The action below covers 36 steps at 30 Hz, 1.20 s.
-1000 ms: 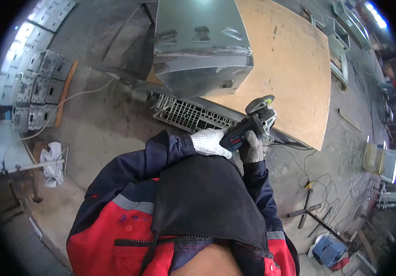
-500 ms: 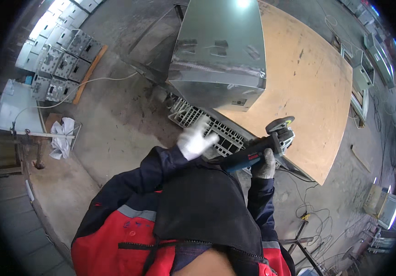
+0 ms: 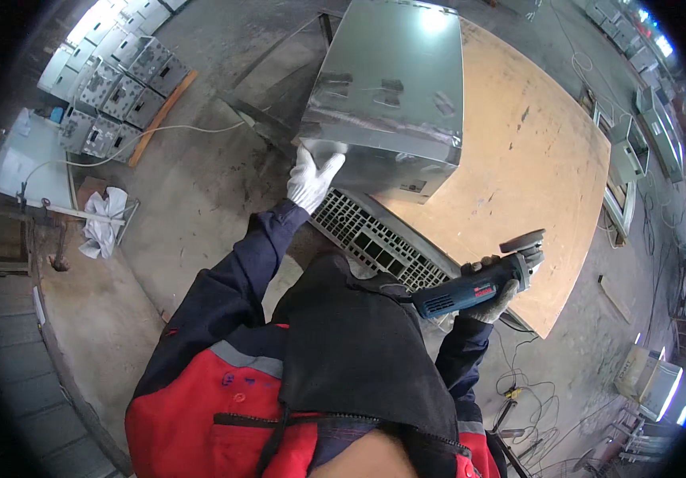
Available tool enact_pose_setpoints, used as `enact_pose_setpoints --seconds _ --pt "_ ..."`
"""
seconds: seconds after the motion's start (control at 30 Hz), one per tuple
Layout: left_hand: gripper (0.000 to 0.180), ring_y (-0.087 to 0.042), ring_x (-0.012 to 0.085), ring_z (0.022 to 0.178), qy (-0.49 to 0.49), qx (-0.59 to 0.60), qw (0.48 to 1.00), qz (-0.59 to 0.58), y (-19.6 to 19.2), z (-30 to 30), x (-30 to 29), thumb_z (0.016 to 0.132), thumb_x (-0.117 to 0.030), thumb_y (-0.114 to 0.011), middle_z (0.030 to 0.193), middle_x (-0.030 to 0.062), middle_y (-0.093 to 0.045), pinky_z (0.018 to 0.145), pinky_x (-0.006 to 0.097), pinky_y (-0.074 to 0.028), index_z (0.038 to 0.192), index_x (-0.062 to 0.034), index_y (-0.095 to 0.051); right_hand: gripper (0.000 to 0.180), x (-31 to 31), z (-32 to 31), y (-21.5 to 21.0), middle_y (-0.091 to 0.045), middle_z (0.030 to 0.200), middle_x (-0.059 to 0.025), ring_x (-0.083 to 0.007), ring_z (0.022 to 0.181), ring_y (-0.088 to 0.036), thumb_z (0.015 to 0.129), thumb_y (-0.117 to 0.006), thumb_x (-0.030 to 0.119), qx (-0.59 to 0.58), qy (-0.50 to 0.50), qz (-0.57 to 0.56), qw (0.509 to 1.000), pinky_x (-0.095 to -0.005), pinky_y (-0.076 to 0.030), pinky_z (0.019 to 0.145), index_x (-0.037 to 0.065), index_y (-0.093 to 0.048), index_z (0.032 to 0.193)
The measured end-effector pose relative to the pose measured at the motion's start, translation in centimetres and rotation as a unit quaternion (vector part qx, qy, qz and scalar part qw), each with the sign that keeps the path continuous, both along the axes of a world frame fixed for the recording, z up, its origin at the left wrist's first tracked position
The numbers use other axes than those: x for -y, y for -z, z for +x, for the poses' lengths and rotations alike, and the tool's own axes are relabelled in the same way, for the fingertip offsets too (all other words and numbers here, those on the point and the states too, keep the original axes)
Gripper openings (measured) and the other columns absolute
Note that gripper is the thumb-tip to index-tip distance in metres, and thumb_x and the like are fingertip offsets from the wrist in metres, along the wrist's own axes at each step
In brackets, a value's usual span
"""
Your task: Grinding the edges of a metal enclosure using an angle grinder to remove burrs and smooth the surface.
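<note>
Head view, read as a clock face: the gloved left hand [image 3: 308, 182] is at eleven o'clock, thumb spread wide from the fingers beside the near-left corner of a grey metal box [image 3: 395, 88]; whether it grips that corner, I cannot tell. At four o'clock, the gloved right hand [image 3: 504, 303] has its fingers wrapped round a blue angle grinder [image 3: 453, 298], whose disc [image 3: 523, 240] points toward one o'clock. The box rests on a wooden tabletop [image 3: 538, 175] toward two o'clock.

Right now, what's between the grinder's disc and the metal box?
In the head view, only a scuffed stretch of bare wooden tabletop shows between the disc of the grinder and the metal box.
</note>
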<state>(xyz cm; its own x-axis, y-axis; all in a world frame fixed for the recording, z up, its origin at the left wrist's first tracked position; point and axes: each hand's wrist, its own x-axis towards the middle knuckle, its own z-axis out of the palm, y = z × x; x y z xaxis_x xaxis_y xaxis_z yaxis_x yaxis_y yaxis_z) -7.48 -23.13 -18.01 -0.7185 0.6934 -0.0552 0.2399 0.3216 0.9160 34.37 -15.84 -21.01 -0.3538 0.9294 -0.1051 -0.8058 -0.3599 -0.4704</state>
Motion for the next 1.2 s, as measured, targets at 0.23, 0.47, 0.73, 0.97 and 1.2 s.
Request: enact_pose_setpoints --seconds 0.23,0.47,0.73,0.97,1.2 --pt "0.081 -0.069 0.0413 0.114 0.000 -0.138 0.990 -0.004 3.0 3.6 -0.3 0.093 -0.037 -0.076 0.134 0.0291 -0.064 0.099 0.047 -0.055 0.152 0.0050 -0.040 0.067 -0.3 2.6 -0.9 -0.069 0.120 -0.0128 -0.0293 0.103 -0.067 0.096 -0.072 0.059 0.059 0.041 0.038 0.997 -0.0507 -0.051 0.100 0.006 -0.059 0.135" --pt "0.090 -0.061 0.0500 0.127 0.331 -0.097 0.937 0.052 -1.4 9.0 -3.9 0.094 -0.031 -0.073 0.143 0.0375 -0.056 0.109 0.047 -0.051 0.165 -0.0007 -0.027 0.067 0.5 0.7 -3.4 -0.066 0.114 -0.0112 -0.0274 0.098 -0.065 0.098 -0.066 0.061 0.150 0.170 0.063 0.972 -0.0468 -0.055 0.091 0.009 -0.055 0.138" --pt "0.064 -0.064 0.0326 0.132 0.493 0.025 0.870 -0.011 3.4 -0.6 -13.7 0.103 -0.038 -0.063 0.147 0.0222 -0.063 0.114 0.040 -0.048 0.155 -0.0024 -0.050 0.067 5.0 -3.8 -6.3 -0.065 0.104 -0.0125 -0.0265 0.090 -0.065 0.098 -0.066 0.060 0.117 0.304 0.017 0.945 -0.0424 -0.057 0.086 0.002 -0.053 0.131" --pt "0.040 -0.061 0.0149 0.089 0.262 0.138 0.955 0.018 12.0 -19.7 -27.3 0.101 -0.040 -0.065 0.102 0.0033 -0.065 0.078 0.031 -0.050 0.116 -0.0028 -0.068 0.064 12.0 -5.3 -6.1 -0.066 0.109 -0.0127 -0.0271 0.094 -0.067 0.100 -0.068 0.055 0.107 0.415 0.000 0.904 -0.0432 -0.058 0.089 0.005 -0.054 0.137" --pt "0.103 -0.025 0.0413 0.159 0.143 0.259 0.955 0.030 3.9 -28.0 -39.6 0.099 -0.063 -0.058 0.173 0.0263 -0.024 0.129 0.048 -0.019 0.164 0.0093 -0.024 0.063 15.4 -4.8 -5.1 -0.067 0.108 -0.0123 -0.0279 0.092 -0.068 0.098 -0.072 0.053 0.142 0.494 -0.023 0.857 -0.0441 -0.058 0.090 0.007 -0.055 0.138"
